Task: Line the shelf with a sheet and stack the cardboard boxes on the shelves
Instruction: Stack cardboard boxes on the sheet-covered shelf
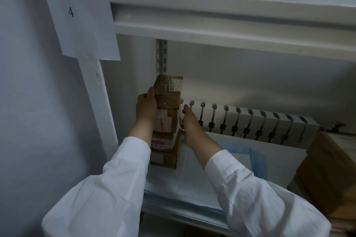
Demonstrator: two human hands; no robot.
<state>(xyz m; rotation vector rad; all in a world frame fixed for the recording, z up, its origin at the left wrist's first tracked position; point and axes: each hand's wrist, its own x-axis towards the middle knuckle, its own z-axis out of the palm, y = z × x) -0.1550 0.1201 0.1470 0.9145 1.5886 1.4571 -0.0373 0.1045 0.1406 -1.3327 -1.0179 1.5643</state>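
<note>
A stack of several small brown cardboard boxes (167,121) stands at the left end of the shelf, on a white sheet with a blue border (192,183). My left hand (145,107) presses against the left side of the upper boxes, fingers wrapped around the top box (169,90). My right hand (189,127) lies against the right side of the stack, lower down, thumb up. Both arms wear white sleeves. The stack's far side is hidden.
A white shelf beam (231,25) crosses above, with boxes on the upper shelf. A white slotted rail (250,123) lies at the back of the shelf. Larger cardboard boxes (327,169) sit at the right. A paper label (77,11) hangs on the left upright.
</note>
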